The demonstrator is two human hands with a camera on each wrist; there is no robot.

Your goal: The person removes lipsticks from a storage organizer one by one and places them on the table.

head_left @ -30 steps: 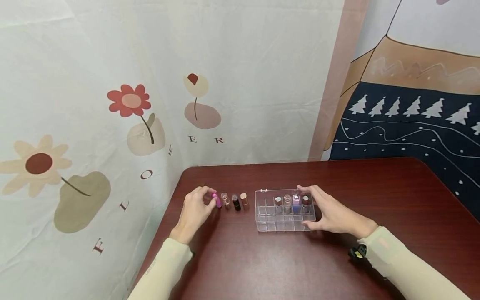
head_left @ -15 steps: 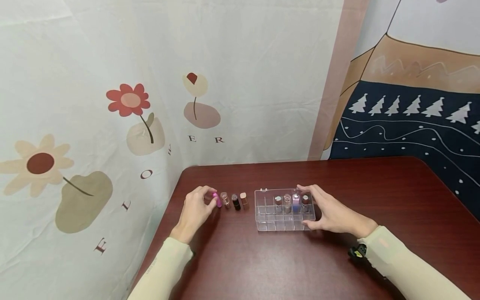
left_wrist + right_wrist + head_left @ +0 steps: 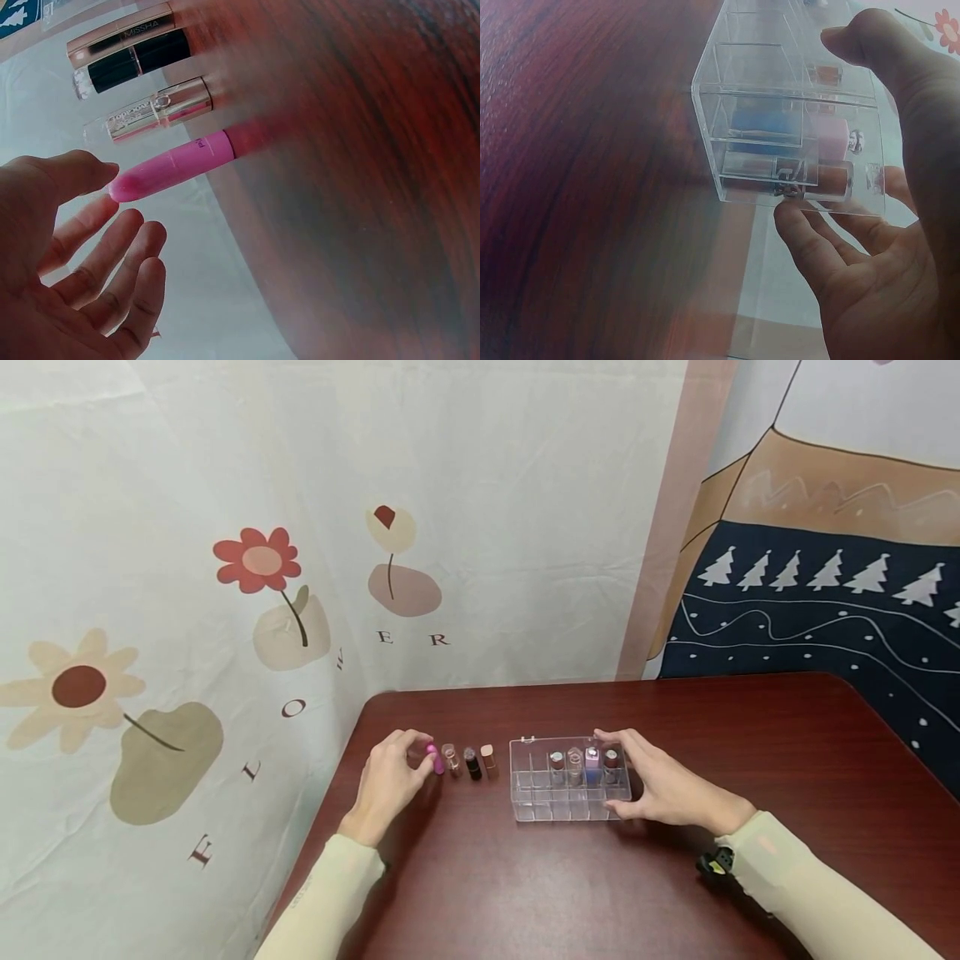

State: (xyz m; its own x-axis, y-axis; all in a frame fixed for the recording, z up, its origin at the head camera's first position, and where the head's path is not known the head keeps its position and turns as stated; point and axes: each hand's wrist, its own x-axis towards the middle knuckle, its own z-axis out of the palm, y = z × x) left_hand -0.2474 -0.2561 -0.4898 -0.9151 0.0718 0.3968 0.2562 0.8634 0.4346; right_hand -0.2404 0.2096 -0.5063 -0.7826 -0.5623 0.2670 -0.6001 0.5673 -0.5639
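Observation:
My left hand (image 3: 386, 781) pinches the rounded top of a bright pink lipstick (image 3: 176, 165) between thumb and forefinger; its other fingers are loosely bent. The pink tube stands upright on the table, first in a short row. Beside it come a clear-capped lipstick (image 3: 161, 111), a black one (image 3: 140, 61) and a rose-gold one marked MISSHA (image 3: 120, 34). My right hand (image 3: 660, 781) grips the right end of a clear compartment organizer (image 3: 532, 802), thumb at the front and fingers behind. Several lipsticks stand in its back row, among them one with a pink cap (image 3: 592, 758).
The reddish-brown wooden table (image 3: 517, 885) runs up to a pale curtain (image 3: 525, 527) with printed flowers at the back and left. A dark blue panel with white trees (image 3: 817, 618) hangs behind the right side.

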